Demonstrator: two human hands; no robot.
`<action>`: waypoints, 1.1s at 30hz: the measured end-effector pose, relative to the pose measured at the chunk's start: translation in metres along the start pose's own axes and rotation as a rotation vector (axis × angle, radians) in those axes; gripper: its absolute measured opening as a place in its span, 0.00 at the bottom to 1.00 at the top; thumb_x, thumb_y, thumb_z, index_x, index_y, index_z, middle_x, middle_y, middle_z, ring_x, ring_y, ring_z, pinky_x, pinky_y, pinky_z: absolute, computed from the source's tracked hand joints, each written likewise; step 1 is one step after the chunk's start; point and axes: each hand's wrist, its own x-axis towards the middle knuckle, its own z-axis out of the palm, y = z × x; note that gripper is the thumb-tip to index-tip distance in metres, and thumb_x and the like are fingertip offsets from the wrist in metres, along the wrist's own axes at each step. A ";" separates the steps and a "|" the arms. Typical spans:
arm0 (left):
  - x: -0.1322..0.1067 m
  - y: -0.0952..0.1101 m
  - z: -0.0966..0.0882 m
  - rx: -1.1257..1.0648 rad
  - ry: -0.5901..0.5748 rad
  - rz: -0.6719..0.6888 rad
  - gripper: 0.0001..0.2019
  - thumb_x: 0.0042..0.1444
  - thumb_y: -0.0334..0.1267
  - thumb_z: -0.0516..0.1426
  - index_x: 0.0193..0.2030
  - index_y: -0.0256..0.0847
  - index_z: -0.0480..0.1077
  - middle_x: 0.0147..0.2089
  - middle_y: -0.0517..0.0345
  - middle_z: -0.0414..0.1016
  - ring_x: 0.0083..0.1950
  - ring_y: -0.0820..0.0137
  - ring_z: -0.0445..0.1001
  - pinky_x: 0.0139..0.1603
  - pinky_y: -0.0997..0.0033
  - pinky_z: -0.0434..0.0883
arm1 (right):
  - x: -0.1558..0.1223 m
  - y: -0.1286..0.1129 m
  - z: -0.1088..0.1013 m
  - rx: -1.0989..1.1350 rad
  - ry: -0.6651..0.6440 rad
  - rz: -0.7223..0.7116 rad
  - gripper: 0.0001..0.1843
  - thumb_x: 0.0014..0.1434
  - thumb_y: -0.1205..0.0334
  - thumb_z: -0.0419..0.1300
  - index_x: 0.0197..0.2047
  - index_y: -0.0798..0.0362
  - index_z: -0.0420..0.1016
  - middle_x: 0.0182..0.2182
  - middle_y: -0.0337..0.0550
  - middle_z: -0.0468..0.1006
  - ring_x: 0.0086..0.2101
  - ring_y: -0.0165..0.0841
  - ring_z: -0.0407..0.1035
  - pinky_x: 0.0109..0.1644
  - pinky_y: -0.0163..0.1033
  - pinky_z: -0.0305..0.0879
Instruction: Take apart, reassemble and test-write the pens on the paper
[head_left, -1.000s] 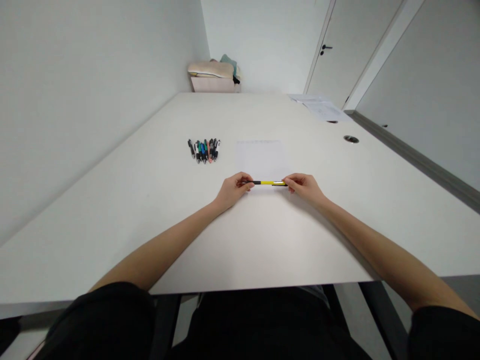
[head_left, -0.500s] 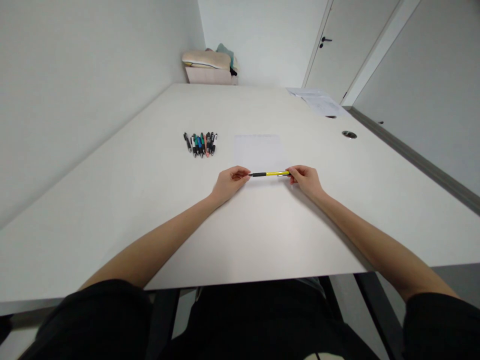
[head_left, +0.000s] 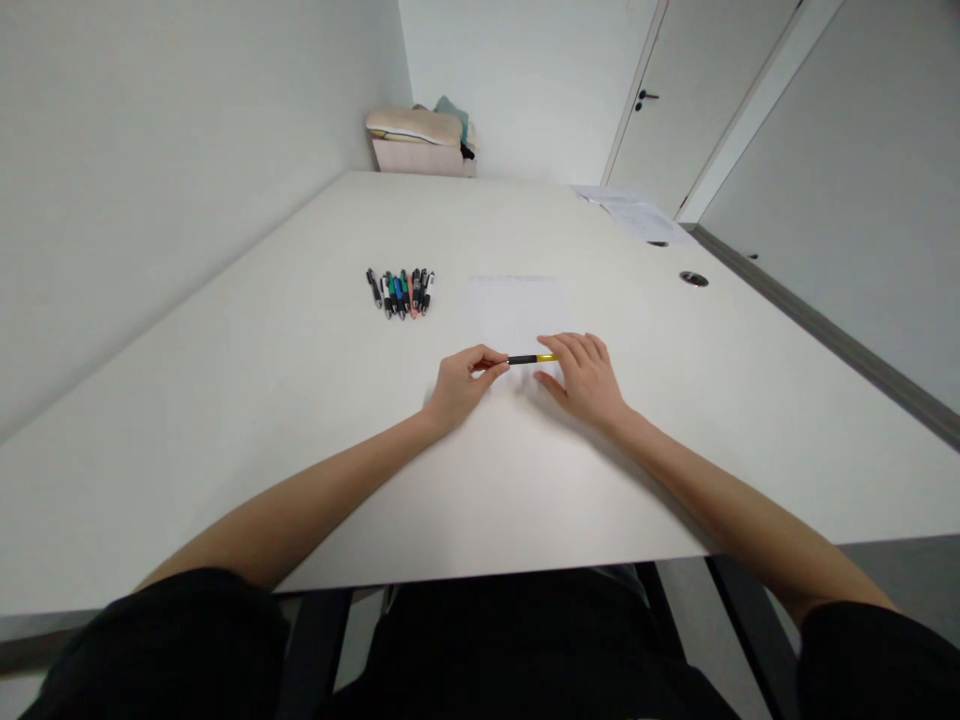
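A slim pen [head_left: 523, 359] with a black grip and a yellow barrel lies level above the near edge of a white sheet of paper [head_left: 517, 305]. Its left tip is pinched between the thumb and fingers of my left hand [head_left: 461, 387]. My right hand [head_left: 589, 380] is at the yellow end, thumb and fingers apart around the barrel. The far end of the pen is hidden behind those fingers, so I cannot see whether they touch it.
Left of the paper, several pens [head_left: 401, 293] lie side by side on the white table [head_left: 262, 350]. More papers [head_left: 637, 215] are at the far right, near a round cable hole [head_left: 694, 279]. A box topped with folded cloth [head_left: 420, 127] stands beyond the table.
My right hand has released its pinch on the pen's right end, opened, and slid left along the barrel. My left hand still pinches the tip.
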 end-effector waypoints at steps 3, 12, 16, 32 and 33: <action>-0.001 0.000 0.003 0.002 -0.036 0.009 0.11 0.52 0.45 0.60 0.35 0.39 0.73 0.37 0.55 0.78 0.39 0.69 0.75 0.46 0.66 0.73 | 0.000 -0.007 0.004 -0.057 -0.041 -0.029 0.16 0.66 0.58 0.46 0.52 0.51 0.67 0.46 0.46 0.76 0.45 0.36 0.68 0.58 0.46 0.47; 0.003 0.002 0.000 0.175 -0.049 0.142 0.08 0.51 0.38 0.60 0.38 0.39 0.72 0.37 0.56 0.77 0.35 0.72 0.74 0.40 0.72 0.73 | 0.002 -0.005 0.005 -0.196 -0.036 -0.050 0.16 0.66 0.58 0.45 0.45 0.48 0.73 0.37 0.43 0.78 0.38 0.36 0.65 0.48 0.43 0.49; 0.001 0.002 0.000 0.254 -0.059 0.186 0.06 0.53 0.37 0.58 0.38 0.40 0.71 0.36 0.57 0.76 0.34 0.72 0.73 0.38 0.73 0.71 | 0.002 -0.008 0.004 -0.231 -0.068 -0.063 0.18 0.67 0.59 0.43 0.43 0.50 0.74 0.32 0.44 0.77 0.35 0.35 0.65 0.44 0.42 0.49; 0.005 -0.001 -0.003 0.447 -0.180 0.368 0.14 0.64 0.44 0.47 0.40 0.37 0.68 0.34 0.54 0.73 0.36 0.70 0.71 0.40 0.71 0.67 | 0.000 -0.005 0.009 -0.262 0.019 -0.103 0.20 0.67 0.53 0.44 0.40 0.49 0.76 0.25 0.40 0.76 0.28 0.31 0.62 0.38 0.40 0.45; 0.005 -0.001 -0.003 0.464 -0.184 0.381 0.15 0.64 0.44 0.46 0.40 0.37 0.68 0.34 0.54 0.73 0.36 0.70 0.70 0.40 0.71 0.67 | 0.000 -0.006 0.009 -0.267 0.030 -0.109 0.20 0.67 0.53 0.45 0.40 0.49 0.76 0.25 0.39 0.76 0.28 0.31 0.62 0.38 0.40 0.45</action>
